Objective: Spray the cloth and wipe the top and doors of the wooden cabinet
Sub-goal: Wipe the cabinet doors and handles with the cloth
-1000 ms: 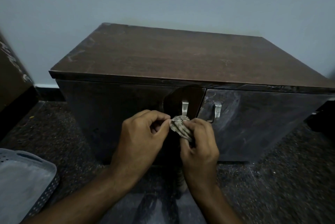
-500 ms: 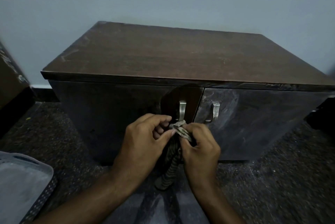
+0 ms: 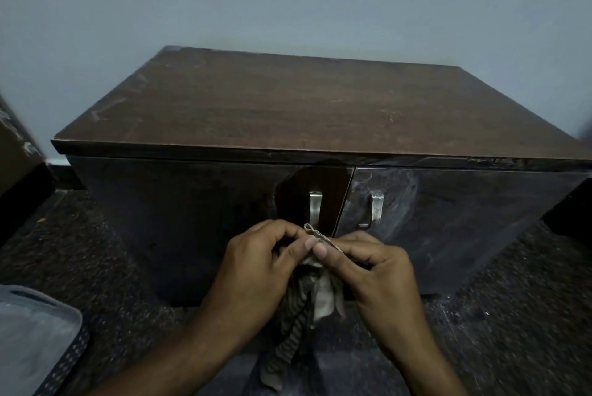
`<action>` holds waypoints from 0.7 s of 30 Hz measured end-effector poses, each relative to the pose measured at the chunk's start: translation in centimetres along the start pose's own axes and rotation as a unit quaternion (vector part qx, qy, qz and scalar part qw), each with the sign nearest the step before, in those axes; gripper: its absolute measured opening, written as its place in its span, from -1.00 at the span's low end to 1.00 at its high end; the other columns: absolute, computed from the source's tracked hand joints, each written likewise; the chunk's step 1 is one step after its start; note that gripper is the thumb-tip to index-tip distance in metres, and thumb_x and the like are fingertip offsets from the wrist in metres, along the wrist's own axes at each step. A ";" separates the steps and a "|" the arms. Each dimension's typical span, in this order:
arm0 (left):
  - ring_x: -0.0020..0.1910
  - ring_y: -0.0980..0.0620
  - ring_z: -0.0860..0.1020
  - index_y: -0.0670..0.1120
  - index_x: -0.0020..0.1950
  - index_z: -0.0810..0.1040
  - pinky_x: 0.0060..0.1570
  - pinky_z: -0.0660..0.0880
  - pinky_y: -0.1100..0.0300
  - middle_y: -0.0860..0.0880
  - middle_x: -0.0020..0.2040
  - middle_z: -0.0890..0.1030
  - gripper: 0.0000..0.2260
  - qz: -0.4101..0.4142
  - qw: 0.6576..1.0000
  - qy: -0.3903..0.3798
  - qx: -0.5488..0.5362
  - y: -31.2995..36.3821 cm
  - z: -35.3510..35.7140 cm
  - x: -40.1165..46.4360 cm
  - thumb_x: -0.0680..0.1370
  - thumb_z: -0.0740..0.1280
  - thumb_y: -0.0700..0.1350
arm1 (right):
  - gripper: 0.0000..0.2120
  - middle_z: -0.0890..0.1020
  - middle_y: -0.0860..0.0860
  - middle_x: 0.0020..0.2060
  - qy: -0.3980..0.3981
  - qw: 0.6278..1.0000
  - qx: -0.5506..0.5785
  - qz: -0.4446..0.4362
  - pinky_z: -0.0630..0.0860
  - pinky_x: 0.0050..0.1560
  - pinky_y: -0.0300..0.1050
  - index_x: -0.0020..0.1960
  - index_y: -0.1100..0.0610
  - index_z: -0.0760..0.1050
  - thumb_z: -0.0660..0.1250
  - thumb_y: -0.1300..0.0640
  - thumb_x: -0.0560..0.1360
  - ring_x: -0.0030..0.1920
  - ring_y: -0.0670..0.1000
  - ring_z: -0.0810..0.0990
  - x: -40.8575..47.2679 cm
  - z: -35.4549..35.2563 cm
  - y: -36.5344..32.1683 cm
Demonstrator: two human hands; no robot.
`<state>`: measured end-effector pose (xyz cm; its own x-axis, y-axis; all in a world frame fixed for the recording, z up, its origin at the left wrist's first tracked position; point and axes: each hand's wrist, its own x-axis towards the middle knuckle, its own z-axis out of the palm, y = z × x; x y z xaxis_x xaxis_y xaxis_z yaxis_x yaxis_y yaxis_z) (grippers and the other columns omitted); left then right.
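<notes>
Both hands meet in front of the cabinet [image 3: 320,114], just below the door handles. The left hand [image 3: 256,270] and the right hand [image 3: 378,270] each pinch the upper edge of the cloth [image 3: 307,309] between thumb and fingers, fingertips almost touching, so both are clamped on the fabric. The rest of the cloth hangs down between the wrists in loose folds, its ribbed strip trailing toward the floor [image 3: 96,251]. Holding it by the top edge and letting it drop looks like a way to shake it out or refold it into a fresh pad before more wiping; that is a judgement from the grip, not something shown.

The cloth is held in the air, close before the left door [image 3: 179,213] but not pressed to it. Around the left handle [image 3: 315,210] there is a darker, cleaner patch, while the right door [image 3: 455,216] and its handle [image 3: 375,210] carry pale dusty smears. That suggests the doors are only partly done. The top shows faint scratches and streaks near its left corner. No spray bottle is in view. A pale perforated basket [image 3: 35,338] sits on the floor at lower left.
</notes>
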<state>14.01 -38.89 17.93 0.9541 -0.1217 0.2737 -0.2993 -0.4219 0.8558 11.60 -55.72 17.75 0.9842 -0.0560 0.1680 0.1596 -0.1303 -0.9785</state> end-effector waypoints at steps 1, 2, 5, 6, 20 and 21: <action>-0.09 0.31 0.61 0.12 -0.10 0.68 -0.18 0.47 0.48 0.23 -0.11 0.65 -0.81 -0.001 1.000 -0.010 -0.010 0.1 0.0 -0.1 0.49 0.32 0.16 | -0.86 0.72 0.07 -0.22 0.002 1.000 -0.009 -0.003 0.64 -0.07 -0.09 -0.13 0.06 0.76 0.50 0.01 0.40 -0.11 0.03 0.70 0.0 -0.1 0.1; -0.10 0.31 0.62 0.13 -0.10 0.68 -0.19 0.48 0.47 0.25 -0.11 0.66 -0.78 -0.005 1.000 -0.018 -0.019 0.1 0.0 -0.2 0.48 0.31 0.20 | -0.84 0.71 0.12 -0.24 -0.005 1.000 0.001 0.005 0.63 -0.10 -0.05 -0.14 0.10 0.76 0.51 0.01 0.40 -0.13 0.10 0.71 0.0 -0.3 0.2; -0.14 0.30 0.64 0.13 -0.11 0.70 -0.22 0.49 0.47 0.24 -0.15 0.69 -0.84 -0.027 0.998 -0.027 -0.044 0.0 0.1 -0.3 0.50 0.36 0.14 | -0.74 0.70 0.29 -0.24 -0.042 0.991 0.091 0.088 0.57 -0.13 0.08 -0.17 0.25 0.71 0.49 0.02 0.44 -0.19 0.25 0.68 -0.1 -0.7 0.5; -0.14 0.30 0.64 0.12 -0.10 0.70 -0.21 0.49 0.47 0.24 -0.14 0.68 -0.89 -0.024 0.999 -0.022 -0.031 0.0 0.2 -0.3 0.52 0.39 0.08 | -0.73 0.71 0.26 -0.23 -0.053 0.989 0.096 0.101 0.57 -0.13 0.05 -0.18 0.25 0.70 0.47 0.02 0.46 -0.20 0.21 0.68 -0.1 -0.8 0.7; -0.11 0.34 0.60 0.04 -0.02 0.73 -0.17 0.44 0.53 0.18 -0.15 0.67 -0.89 -0.001 0.993 0.110 0.042 0.5 0.0 0.1 0.55 0.40 -0.08 | -0.91 0.60 0.00 -0.01 0.233 0.968 -0.010 -0.087 0.56 0.00 -0.25 -0.03 0.15 0.69 0.50 0.18 0.47 0.03 -0.03 0.63 1.0 5.9 1.8; -0.11 0.35 0.60 0.04 -0.02 0.73 -0.17 0.44 0.54 0.18 -0.16 0.67 -0.90 -0.001 0.993 0.114 0.043 0.5 -0.1 0.0 0.54 0.41 -0.09 | -0.88 0.59 0.03 0.01 0.241 0.963 -0.067 -0.103 0.58 0.01 -0.17 0.01 0.24 0.67 0.48 0.25 0.48 0.05 0.04 0.62 0.9 6.5 2.5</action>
<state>13.90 -39.01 18.39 0.9243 0.0804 0.3732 -0.2869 -0.4986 0.8180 13.38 -49.71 14.64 0.7779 -0.4631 0.4247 0.3047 -0.3131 -0.8995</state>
